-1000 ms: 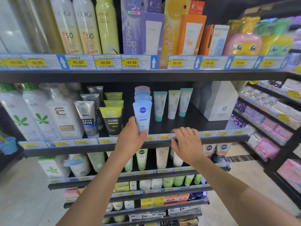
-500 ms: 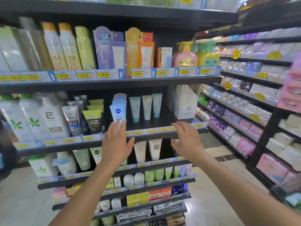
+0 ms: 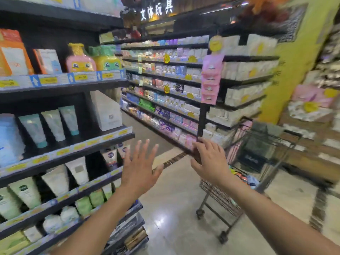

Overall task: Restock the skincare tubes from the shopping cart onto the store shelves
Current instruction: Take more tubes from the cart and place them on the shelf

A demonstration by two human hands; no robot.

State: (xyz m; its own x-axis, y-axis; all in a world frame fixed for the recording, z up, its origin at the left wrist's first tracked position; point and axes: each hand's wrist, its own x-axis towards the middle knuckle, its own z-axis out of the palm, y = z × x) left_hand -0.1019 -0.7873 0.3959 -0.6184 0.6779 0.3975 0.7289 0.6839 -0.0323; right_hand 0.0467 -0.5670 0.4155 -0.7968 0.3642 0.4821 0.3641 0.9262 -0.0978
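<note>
The left hand point(image 3: 139, 172) is held up in the air with its fingers straight and spread wide, and nothing is held in it. The right hand point(image 3: 211, 162) is raised beside it, palm down, with its fingers relaxed and slightly bent, and it too is empty. Neither hand is touching anything.

To the left of the left hand, the store shelves point(image 3: 103, 140) are seen at an angle. Three pale skincare tubes point(image 3: 53, 124) with teal caps are stood cap-down in a row on the middle shelf, and a white box point(image 3: 107, 111) is set to their right at the shelf's end. A light blue tube point(image 3: 9, 137) is cut off by the left edge. More white and green tubes point(image 3: 77, 170) are ranged on the shelves below.

Behind and to the right of the right hand, the shopping cart point(image 3: 220, 197) is parked on the glossy floor point(image 3: 174, 208). Colourful items point(image 3: 244, 178) are seen in its basket, too blurred to be identified. The whole picture is smeared by motion.
</note>
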